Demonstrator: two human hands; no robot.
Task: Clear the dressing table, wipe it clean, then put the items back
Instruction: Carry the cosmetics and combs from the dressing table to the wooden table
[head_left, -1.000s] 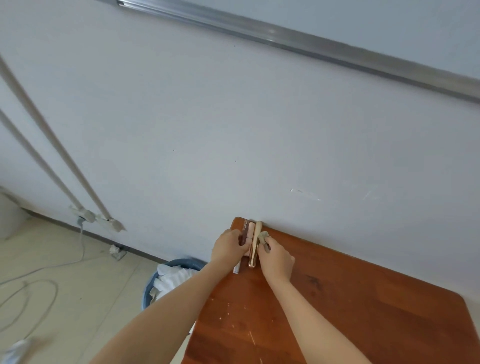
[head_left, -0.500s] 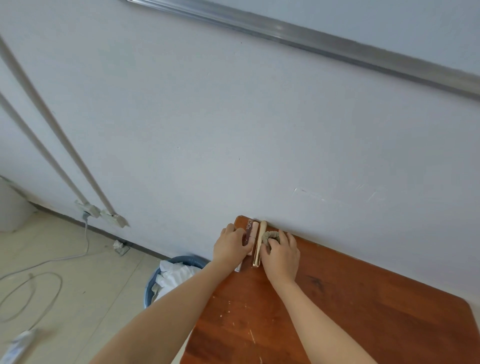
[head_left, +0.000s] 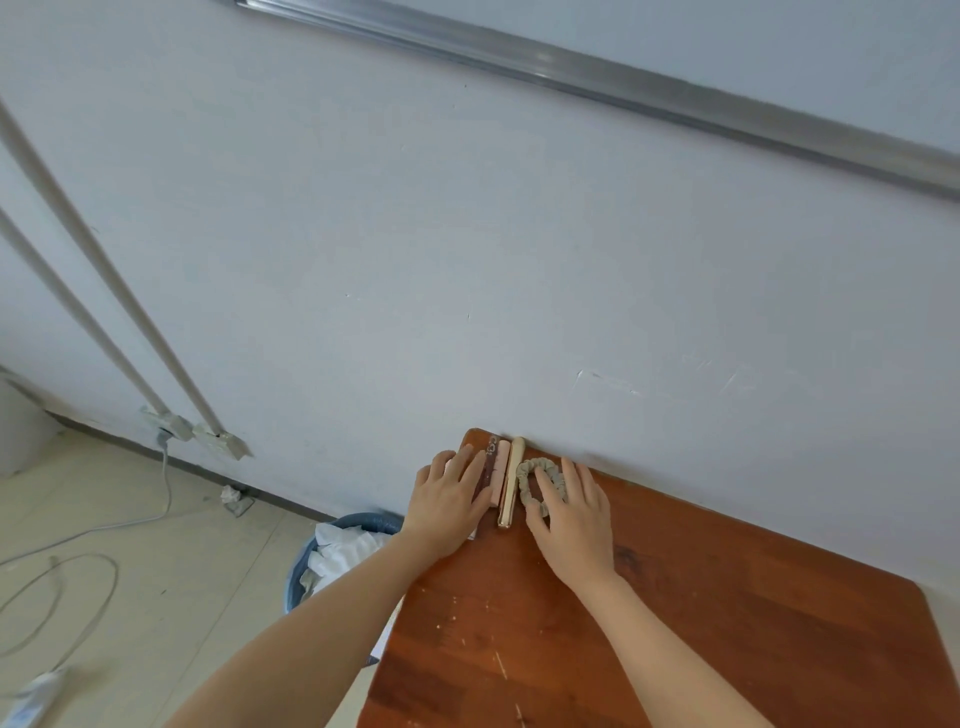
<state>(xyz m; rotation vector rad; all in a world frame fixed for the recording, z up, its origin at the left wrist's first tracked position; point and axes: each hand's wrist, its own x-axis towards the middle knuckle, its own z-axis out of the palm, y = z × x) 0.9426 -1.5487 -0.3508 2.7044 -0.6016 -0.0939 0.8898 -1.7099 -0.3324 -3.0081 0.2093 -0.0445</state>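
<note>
The reddish-brown wooden dressing table (head_left: 701, 623) stands against the white wall. At its far left corner lie a pink tube (head_left: 500, 467), a slim gold tube (head_left: 511, 480) and a beige hair scrunchie (head_left: 540, 475), side by side. My left hand (head_left: 449, 506) rests flat with straight fingers on the items at the corner, left of the pink tube. My right hand (head_left: 571, 514) lies flat with spread fingers on the scrunchie, just right of the gold tube. What lies under my left palm is hidden.
A blue waste bin (head_left: 332, 561) full of white tissues stands on the floor left of the table. Two white pipes (head_left: 104, 291) run down the wall to junction boxes. Cables (head_left: 93, 561) and a power strip (head_left: 26, 701) lie on the beige floor.
My right hand has laid the scrunchie flat beside the gold tube and its fingers have straightened. My left hand has flattened over the corner items. The view has tilted slightly.
</note>
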